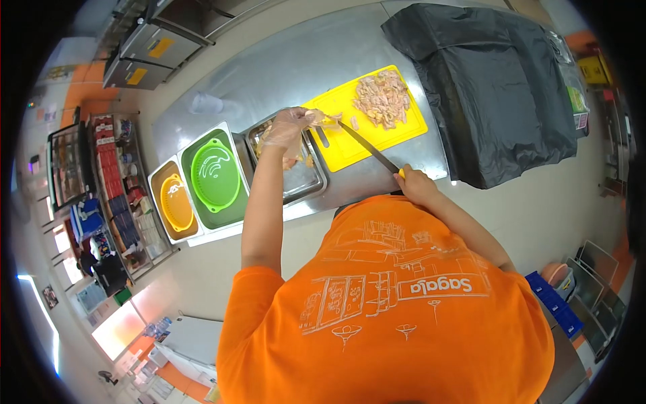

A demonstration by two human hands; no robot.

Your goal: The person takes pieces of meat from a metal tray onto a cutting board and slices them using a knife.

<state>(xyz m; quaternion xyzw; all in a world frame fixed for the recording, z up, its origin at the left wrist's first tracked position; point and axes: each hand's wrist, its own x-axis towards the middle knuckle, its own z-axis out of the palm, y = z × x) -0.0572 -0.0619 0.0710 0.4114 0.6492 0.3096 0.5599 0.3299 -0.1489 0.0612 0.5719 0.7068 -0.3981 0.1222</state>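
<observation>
A clear plastic glove covers my left hand, which reaches over the near corner of a metal tray with pieces of meat in it. Its fingers are closed on a pale strip of meat, likely chicken, at the left edge of the yellow cutting board. My right hand grips a long knife by its yellow handle. The blade's tip lies beside the strip. Farther right on the board is a heap of chopped meat.
Left of the tray stand containers with a green basket and an orange basket. Black plastic sheeting covers something on the right of the steel table. A clear cup-like object sits behind.
</observation>
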